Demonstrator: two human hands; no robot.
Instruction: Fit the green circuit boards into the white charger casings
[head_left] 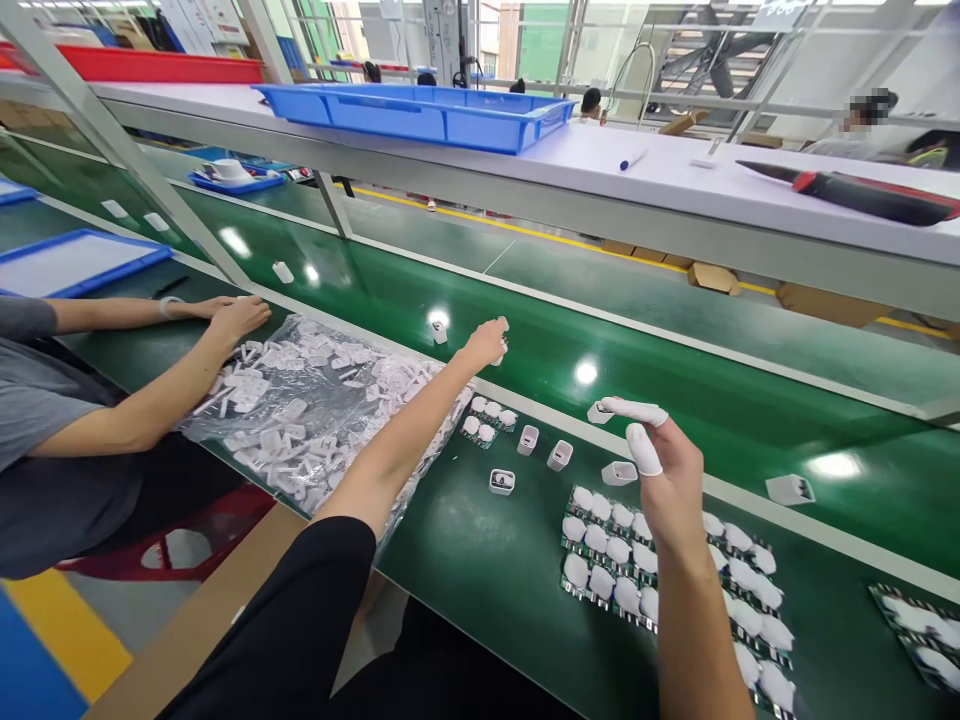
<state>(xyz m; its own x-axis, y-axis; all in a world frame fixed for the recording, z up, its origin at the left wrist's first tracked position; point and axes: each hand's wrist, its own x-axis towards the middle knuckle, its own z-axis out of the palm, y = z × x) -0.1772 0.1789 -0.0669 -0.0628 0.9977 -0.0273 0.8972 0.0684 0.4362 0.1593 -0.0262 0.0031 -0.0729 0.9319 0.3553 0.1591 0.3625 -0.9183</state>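
My left hand [487, 343] reaches over the green conveyor belt, its fingers curled together. White shows at its fingertips, but I cannot make out what they hold. My right hand [675, 470] wears white finger cots on thumb and index finger, which are apart. Its index tip overlaps a small white plastic housing [598, 412] on the belt; whether they touch is unclear. Nearby on the table are an open white housing [619, 473], two similar ones, and a housing with a dark part inside [502, 482]. Below lie rows of circuit boards with white round pads [600, 540], partly hidden by my right forearm.
A plastic bag of white parts [322, 400] lies left, beside a co-worker's hands [236, 315]. More housings sit on the belt [540, 350], one at right [790, 489]. Overhead, a shelf [675, 190] bears a blue tray [420, 115]. Additional boards [919, 630] are at far right.
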